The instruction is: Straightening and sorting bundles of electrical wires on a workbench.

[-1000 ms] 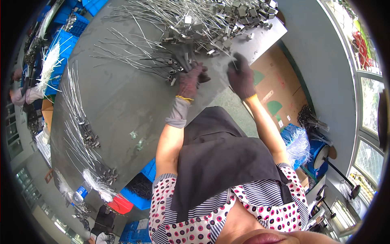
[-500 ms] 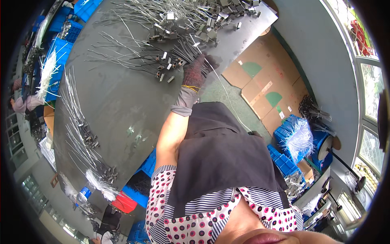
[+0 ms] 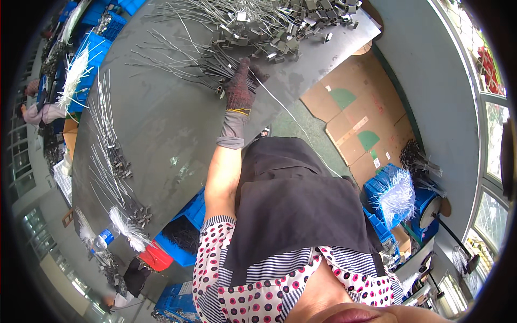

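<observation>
My left hand (image 3: pixel 239 89), in a dark reddish knit glove with a yellow band at the wrist, is over the grey metal table. Its fingers close on a bundle of thin dark cables (image 3: pixel 218 65), which fans out to the left. Small metal-ended connectors under the bundle are mostly covered. A thin white cord (image 3: pixel 291 114) runs from beside the glove down to the right, past my dark apron. My right hand is not in view.
A large heap of cables with square grey connectors (image 3: pixel 285 37) covers the table's far end. More cable bundles (image 3: pixel 110 145) lie along its left side. Blue crates (image 3: pixel 188 220) stand below the near edge. Flattened cardboard (image 3: pixel 355 118) lies at right, beside a crate of white strands (image 3: pixel 396 196).
My left hand has moved left with the cable bundle, which now lies over the connectors that showed before. The whole view has shifted slightly.
</observation>
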Tool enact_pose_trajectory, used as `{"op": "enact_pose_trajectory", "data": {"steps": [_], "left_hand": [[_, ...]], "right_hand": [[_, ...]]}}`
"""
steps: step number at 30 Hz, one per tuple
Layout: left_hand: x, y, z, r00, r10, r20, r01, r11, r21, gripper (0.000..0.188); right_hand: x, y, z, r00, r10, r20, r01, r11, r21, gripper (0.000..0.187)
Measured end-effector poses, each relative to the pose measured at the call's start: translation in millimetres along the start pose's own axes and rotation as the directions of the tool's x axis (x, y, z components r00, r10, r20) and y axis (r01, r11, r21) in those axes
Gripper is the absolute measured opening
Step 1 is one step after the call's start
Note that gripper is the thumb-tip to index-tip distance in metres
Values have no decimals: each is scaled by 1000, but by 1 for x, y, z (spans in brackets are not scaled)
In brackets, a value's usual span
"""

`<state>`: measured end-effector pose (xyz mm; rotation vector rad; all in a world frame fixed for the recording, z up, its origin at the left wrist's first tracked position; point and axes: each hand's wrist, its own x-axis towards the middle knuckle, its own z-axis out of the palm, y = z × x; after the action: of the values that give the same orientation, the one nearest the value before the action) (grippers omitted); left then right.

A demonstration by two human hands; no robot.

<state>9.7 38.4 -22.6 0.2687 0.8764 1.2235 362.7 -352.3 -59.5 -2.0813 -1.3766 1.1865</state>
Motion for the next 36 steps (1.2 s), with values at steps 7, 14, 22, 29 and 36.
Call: {"op": "enact_pose_trajectory", "data": {"steps": [7,14,22,29,36], "left_hand": [[-16,19,-15,992,116,-54,-121,988,-98,21],[-25,28,-19,988,109,-112,-100,992,77,26],[-52,15,-25,976,-147,160,130,985,109,26],[-52,46,-31,951,-81,299,55,994,96,35],[-61,67,-26,924,-138,357,89,985,150,34]], "right_hand": [[37,-21,-4,992,87,96,-92,994,53,24],[35,33,14,1000,12,18,-17,950,312,26],[137,-125,35,967,-180,178,157,978,139,35],[159,-217,58,888,-309,342,242,944,226,30],[164,-249,64,917,-179,358,74,955,288,39]]}}
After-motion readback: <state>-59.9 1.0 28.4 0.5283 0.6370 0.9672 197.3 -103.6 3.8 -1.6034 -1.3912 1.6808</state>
